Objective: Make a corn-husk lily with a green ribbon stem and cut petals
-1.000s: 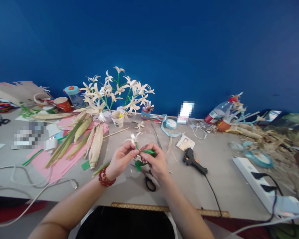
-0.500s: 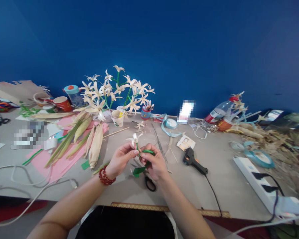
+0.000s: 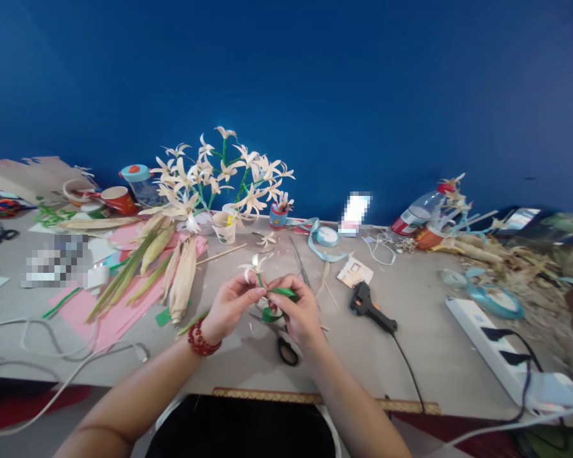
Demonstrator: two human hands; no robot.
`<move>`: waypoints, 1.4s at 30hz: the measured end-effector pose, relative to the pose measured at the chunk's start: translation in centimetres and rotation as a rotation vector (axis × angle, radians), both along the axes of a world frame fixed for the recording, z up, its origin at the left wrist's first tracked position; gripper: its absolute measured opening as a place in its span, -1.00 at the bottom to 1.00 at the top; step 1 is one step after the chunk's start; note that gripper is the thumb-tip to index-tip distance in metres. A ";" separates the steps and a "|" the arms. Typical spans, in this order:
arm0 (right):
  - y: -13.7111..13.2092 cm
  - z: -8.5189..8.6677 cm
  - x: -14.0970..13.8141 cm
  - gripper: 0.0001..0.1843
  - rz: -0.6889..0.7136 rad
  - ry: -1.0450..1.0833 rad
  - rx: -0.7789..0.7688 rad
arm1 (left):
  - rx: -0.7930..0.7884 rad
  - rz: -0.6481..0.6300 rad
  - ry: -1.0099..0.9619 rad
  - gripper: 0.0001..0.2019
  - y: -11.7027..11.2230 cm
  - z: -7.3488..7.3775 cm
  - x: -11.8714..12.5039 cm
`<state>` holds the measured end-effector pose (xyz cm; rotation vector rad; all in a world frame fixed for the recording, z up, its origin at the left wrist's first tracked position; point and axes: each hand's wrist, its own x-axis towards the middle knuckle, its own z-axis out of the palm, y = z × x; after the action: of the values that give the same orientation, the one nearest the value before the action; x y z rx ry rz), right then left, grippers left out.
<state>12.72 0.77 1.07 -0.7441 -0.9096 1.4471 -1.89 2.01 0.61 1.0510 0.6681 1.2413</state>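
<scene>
Between the thumb and fingers of my left hand [image 3: 232,305] is the green stem of a small white handmade flower [image 3: 254,266], its petals curling outward above the fingertips. My right hand [image 3: 293,308] meets it at the stem, pinching a strip of green paper tape [image 3: 285,292]. A loop of that tape hangs below the fingers. Under my right hand lie scissors [image 3: 287,352], with the black handle showing and the blades partly hidden. Past my hands, a finished-looking bunch of white flowers [image 3: 229,170] on green stems stands in a paper cup [image 3: 225,229].
A black glue gun [image 3: 372,308] lies on the right, its cord running off the front edge. Beyond it are a white power strip [image 3: 482,356] and dried husks [image 3: 530,273]. Corn husks [image 3: 183,280] and pink paper [image 3: 95,318] cover the left. Blue ribbon [image 3: 325,236] sits behind.
The flower has tilted a little to the left in my fingers. The hanging green tape has shifted from a flat dangling end to a curled loop under my right hand.
</scene>
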 end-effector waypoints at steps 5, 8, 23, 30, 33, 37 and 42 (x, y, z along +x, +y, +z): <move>0.4 0.0 -0.3 -0.75 0.117 0.134 -0.190 | -0.038 -0.028 -0.071 -0.85 0.0 0.3 0.1; 0.5 -0.2 -0.4 -0.77 0.151 0.174 -0.196 | -0.042 -0.052 -0.079 -0.86 0.1 0.4 0.0; -0.1 -0.5 0.0 -0.83 -0.189 -0.205 0.257 | 0.025 0.051 0.068 -0.85 0.0 0.0 0.2; 0.3 -0.4 -0.2 -0.80 -0.012 0.038 0.007 | 0.052 0.013 0.097 -0.85 0.0 0.6 0.1; 0.5 -0.4 -0.2 -0.81 0.077 0.107 -0.114 | 0.059 -0.010 0.102 -0.87 0.0 0.6 0.0; 0.8 -0.7 -0.1 -0.80 0.151 0.167 -0.194 | 0.034 -0.051 0.076 -0.87 0.1 0.7 -0.1; 0.6 -0.8 -0.4 -0.80 0.117 0.165 -0.141 | -0.004 -0.067 0.008 -0.89 0.1 0.5 0.0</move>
<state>12.32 1.40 0.32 -0.6728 -0.7399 1.6638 -1.90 2.14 1.13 1.0677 0.6360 1.1777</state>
